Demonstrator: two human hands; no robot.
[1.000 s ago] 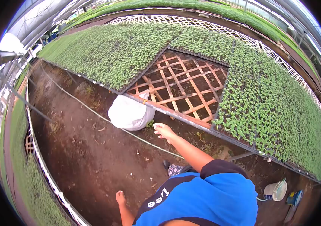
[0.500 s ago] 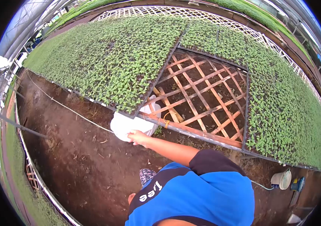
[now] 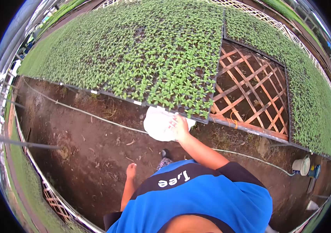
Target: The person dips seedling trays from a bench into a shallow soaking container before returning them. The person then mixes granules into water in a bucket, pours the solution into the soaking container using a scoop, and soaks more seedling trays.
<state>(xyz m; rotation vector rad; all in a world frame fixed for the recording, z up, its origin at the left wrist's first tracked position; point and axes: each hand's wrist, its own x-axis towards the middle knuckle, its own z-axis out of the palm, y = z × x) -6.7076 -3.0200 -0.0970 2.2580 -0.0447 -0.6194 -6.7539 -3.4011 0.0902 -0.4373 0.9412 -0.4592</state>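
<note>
My right hand (image 3: 179,126) reaches over a white, rounded thing (image 3: 159,126), beside the front edge of a seedling tray (image 3: 190,91). Its fingers are stretched out and apart, and nothing shows between them. The white thing, a bag or a covered container, is low beside the bench, partly under the tray edge. My left hand (image 3: 131,169) hangs over the soil at my side, away from the plants; it is small in view and how its fingers are held is unclear.
To the right of the tray, the bench's wooden lattice (image 3: 251,87) is exposed. More seedlings (image 3: 313,112) grow beyond it. A hose (image 3: 95,117) runs along the soil path (image 3: 91,155). A white bucket (image 3: 301,166) and a blue container (image 3: 314,171) stand at the right.
The view has shifted left along the bench, so the lattice lies farther right. My right hand's fingers have spread and are nearer the tray edge. My left hand has come into view.
</note>
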